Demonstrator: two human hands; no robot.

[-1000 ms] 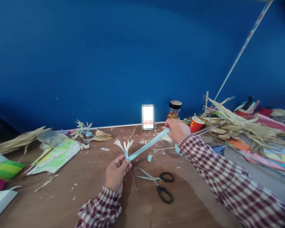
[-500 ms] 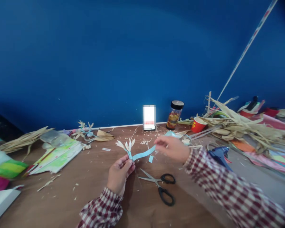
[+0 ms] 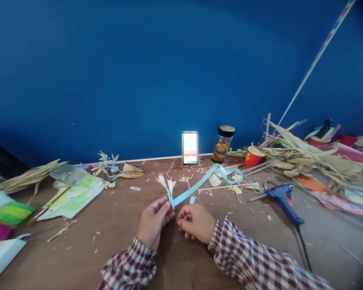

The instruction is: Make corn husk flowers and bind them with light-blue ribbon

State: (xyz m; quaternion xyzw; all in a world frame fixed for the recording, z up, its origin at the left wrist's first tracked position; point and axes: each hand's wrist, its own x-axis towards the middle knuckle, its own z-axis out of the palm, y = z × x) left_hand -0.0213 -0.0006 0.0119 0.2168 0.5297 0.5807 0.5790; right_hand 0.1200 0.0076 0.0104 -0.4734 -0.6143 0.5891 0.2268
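Observation:
My left hand (image 3: pixel 155 221) pinches the base of a small flower (image 3: pixel 167 183) with pale, husk-like petals and a stem wrapped in light blue. From that stem a light blue paper strip (image 3: pixel 196 187) runs up to the right and curls over on the table. Just right of it, my right hand (image 3: pixel 196 222) hangs low over the table with curled fingers; what they hold, if anything, is hidden. A bit of the black scissors handle (image 3: pixel 209 251) shows below the right wrist, the rest covered by hand and sleeve.
A blue glue gun (image 3: pixel 286 201) with a cord lies at right, before piled dry husks (image 3: pixel 308 159). A red paper cup (image 3: pixel 254 156) and lidded jar (image 3: pixel 223 145) stand by the wall. Painted paper (image 3: pixel 74 197) lies at left; scraps litter the wooden table (image 3: pixel 115 241).
My right hand has let go of the blue strip and come down toward me over the scissors. The strip now rests looped on the table. My left hand has barely moved.

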